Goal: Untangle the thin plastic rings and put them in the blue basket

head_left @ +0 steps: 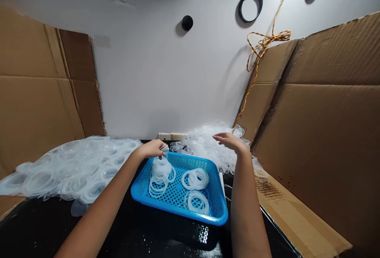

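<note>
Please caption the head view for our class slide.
Left hand at a blue basket of translucent rings; right hand near a ring pile.

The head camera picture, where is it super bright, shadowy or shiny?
In the head view, the pale wall is brightest near the top, right of the middle; in the head view, a soft shadow sits left of the round black piece; in the head view, the glossy black table glints below the blue basket.
</note>
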{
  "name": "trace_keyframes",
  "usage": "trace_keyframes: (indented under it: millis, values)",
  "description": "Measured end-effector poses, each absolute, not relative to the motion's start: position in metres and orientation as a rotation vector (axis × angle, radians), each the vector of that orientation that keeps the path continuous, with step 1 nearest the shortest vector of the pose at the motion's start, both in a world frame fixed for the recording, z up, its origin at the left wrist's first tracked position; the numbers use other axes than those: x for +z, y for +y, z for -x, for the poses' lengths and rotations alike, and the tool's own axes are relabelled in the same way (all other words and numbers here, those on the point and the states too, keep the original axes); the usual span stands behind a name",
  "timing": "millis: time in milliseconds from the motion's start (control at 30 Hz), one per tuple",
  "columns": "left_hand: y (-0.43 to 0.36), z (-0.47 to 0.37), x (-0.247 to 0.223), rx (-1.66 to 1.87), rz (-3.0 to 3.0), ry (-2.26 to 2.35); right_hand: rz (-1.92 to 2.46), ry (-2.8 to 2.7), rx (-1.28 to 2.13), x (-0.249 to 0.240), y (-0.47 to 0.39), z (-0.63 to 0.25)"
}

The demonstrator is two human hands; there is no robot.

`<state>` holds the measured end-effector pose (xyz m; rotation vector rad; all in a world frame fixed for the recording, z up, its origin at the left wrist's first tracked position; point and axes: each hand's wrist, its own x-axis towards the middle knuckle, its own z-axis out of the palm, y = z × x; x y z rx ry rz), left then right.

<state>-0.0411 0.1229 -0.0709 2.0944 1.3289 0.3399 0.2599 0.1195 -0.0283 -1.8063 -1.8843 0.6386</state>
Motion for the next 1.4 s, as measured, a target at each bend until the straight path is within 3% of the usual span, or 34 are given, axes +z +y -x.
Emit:
trace_keyframes:
  millis: [200, 667, 1000, 1400]
  values:
    - [0.130, 0.036, -0.082, 0.126, -2.074, 1.369, 1.631, -2.071, 0.588, -0.014, 0.103, -0.237]
    - [0.147, 0.058, -0.085, 0.387, -2.030, 1.518, 1.386, -2.417, 0.487, -0.005, 0.077, -0.201]
    - [0.128, 0.052, -0.066, 0.428, -2.181, 1.533, 1.988, -2.799, 0.342, -0.096, 0.040, -0.186]
    - [0.123, 0.052, -0.063, 0.391, -2.165, 1.480, 1.903, -2.626, 0.416, -0.126, 0.029, -0.189]
